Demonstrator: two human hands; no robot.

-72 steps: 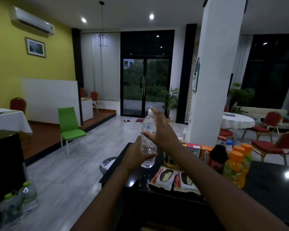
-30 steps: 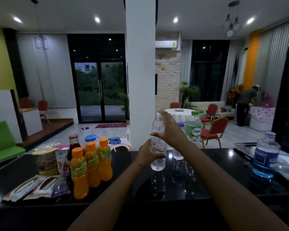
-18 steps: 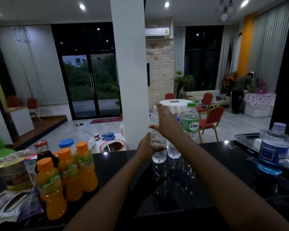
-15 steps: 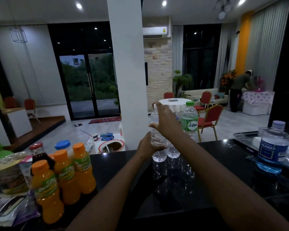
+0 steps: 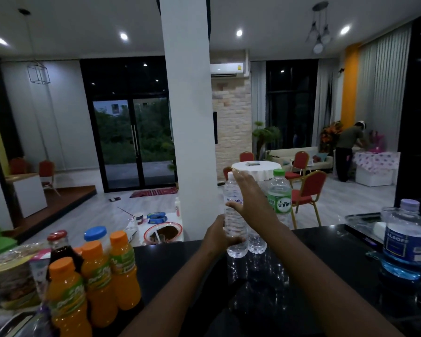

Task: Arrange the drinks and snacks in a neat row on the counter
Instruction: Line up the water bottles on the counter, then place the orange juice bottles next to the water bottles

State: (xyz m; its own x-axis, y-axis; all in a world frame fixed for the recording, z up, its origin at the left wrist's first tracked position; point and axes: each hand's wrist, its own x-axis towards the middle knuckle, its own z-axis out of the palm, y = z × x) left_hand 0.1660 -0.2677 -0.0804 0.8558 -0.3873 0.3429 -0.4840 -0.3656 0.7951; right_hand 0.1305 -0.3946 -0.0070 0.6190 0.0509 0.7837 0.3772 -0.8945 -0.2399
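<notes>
The left hand [image 5: 218, 235] is wrapping its fingers around the lower, ribbed part of a clear plastic water bottle [image 5: 234, 215], while the right hand [image 5: 250, 197] is lying flat and spread against the bottle's upper side, thumb across the label. The bottle is standing upright at the far edge of the glossy black counter [image 5: 185, 268], near the middle of the view.

Touching it at 3 o'clock is sitting a second clear bottle [image 5: 257, 242], mostly hidden by the right wrist, and behind that is rising a taller bottle with a green cap and green label [image 5: 279, 195]. Farther along at 3 o'clock is standing a squat, wide bottle of blue liquid [image 5: 405, 242] with a pale cap and dark label.

At 8 o'clock a cluster is crowding the counter's left end: three orange juice bottles [image 5: 97, 278] with orange caps, a dark soda bottle [image 5: 60, 246] with a red cap, a blue cap [image 5: 95, 233] behind them, and a round foil-lidded cup [image 5: 10, 280]. Crinkled snack packets [image 5: 7, 322] are lying flat at the lower left corner.
</notes>
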